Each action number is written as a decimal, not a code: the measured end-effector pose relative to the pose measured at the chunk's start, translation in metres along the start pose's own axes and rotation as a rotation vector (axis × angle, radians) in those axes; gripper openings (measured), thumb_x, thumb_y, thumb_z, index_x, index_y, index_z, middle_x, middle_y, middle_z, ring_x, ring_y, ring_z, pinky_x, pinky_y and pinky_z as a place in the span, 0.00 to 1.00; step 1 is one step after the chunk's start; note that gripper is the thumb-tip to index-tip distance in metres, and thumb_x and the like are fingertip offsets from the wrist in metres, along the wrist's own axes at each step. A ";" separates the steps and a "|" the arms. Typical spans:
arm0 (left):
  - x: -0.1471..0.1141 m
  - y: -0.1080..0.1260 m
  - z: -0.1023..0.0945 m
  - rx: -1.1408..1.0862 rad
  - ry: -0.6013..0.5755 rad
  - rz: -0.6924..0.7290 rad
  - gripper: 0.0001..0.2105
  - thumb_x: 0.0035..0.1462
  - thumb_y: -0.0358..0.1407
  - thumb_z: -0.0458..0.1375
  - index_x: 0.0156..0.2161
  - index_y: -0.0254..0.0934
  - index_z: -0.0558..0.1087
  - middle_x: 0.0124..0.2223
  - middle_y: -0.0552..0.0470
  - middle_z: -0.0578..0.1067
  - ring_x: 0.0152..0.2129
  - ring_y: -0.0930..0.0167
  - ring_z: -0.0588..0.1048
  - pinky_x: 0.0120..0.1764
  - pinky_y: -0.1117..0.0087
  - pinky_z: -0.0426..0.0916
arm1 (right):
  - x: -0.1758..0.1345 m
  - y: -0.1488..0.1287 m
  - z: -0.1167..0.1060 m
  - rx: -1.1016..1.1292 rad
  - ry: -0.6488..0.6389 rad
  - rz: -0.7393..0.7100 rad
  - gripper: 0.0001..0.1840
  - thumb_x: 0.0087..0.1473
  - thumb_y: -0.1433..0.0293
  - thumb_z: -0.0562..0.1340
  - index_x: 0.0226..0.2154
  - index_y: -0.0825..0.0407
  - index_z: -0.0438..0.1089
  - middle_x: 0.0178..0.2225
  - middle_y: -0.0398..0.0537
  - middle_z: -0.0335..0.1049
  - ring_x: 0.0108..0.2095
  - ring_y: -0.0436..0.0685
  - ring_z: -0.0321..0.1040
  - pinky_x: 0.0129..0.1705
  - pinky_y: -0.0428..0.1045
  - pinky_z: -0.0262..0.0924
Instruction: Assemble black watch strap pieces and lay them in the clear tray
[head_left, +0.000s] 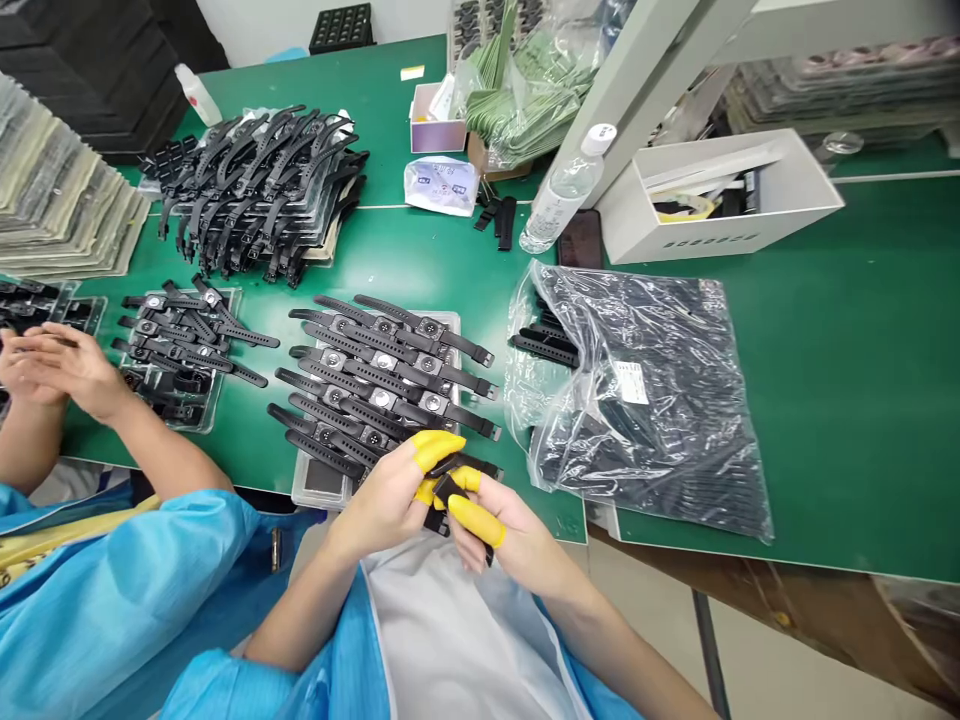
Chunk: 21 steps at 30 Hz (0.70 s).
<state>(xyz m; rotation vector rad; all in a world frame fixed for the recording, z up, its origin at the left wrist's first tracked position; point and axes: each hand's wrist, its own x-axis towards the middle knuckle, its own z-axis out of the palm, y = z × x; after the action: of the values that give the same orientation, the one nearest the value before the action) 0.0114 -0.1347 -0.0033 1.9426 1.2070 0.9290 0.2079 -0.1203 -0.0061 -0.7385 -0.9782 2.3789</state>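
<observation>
Yellow finger cots cover several fingertips of both my hands. My left hand is closed on a black smartwatch, thumb and fingers pinching it from the left. From the other side, my right hand is closed on a black watch strap at the same watch; where strap and case meet is hidden by my fingers. Just beyond my hands, rows of black smartwatches with straps lie face down on a clear plastic tray. To the right lies a clear plastic bag packed with black straps, a few loose at its mouth.
At the left, a co-worker's hands work by another tray of watches. Behind stands a pile of strapped watches. A water bottle, a phone and a white box stand beyond the bag, near a grey post.
</observation>
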 end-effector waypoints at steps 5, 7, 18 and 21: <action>-0.001 0.000 0.002 0.035 0.003 0.047 0.24 0.67 0.24 0.49 0.66 0.39 0.65 0.59 0.42 0.76 0.58 0.63 0.75 0.61 0.59 0.74 | 0.002 0.006 -0.002 0.066 0.078 -0.020 0.21 0.65 0.49 0.65 0.37 0.49 0.65 0.14 0.30 0.57 0.14 0.46 0.50 0.21 0.45 0.56; -0.002 0.000 0.005 0.052 0.029 0.043 0.24 0.68 0.25 0.49 0.66 0.39 0.65 0.58 0.41 0.76 0.58 0.63 0.75 0.60 0.59 0.74 | 0.003 0.008 -0.001 0.095 0.117 -0.030 0.22 0.64 0.49 0.66 0.37 0.50 0.66 0.14 0.30 0.56 0.14 0.46 0.48 0.20 0.44 0.55; 0.001 0.007 -0.007 0.105 -0.071 0.024 0.25 0.68 0.33 0.51 0.69 0.36 0.63 0.56 0.37 0.73 0.55 0.58 0.72 0.58 0.52 0.72 | 0.004 -0.004 0.004 0.179 0.197 0.001 0.20 0.62 0.52 0.67 0.32 0.50 0.67 0.12 0.29 0.51 0.13 0.45 0.42 0.18 0.44 0.51; 0.003 0.006 -0.008 0.164 -0.099 -0.001 0.23 0.66 0.34 0.53 0.65 0.36 0.67 0.53 0.39 0.75 0.53 0.58 0.74 0.57 0.53 0.73 | 0.004 -0.004 0.004 0.147 0.200 0.003 0.22 0.62 0.50 0.68 0.32 0.50 0.67 0.12 0.29 0.52 0.13 0.45 0.42 0.18 0.44 0.51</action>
<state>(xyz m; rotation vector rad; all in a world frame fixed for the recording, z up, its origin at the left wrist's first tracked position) 0.0084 -0.1332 0.0063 2.0899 1.2598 0.7434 0.2030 -0.1169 -0.0024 -0.9006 -0.7124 2.2971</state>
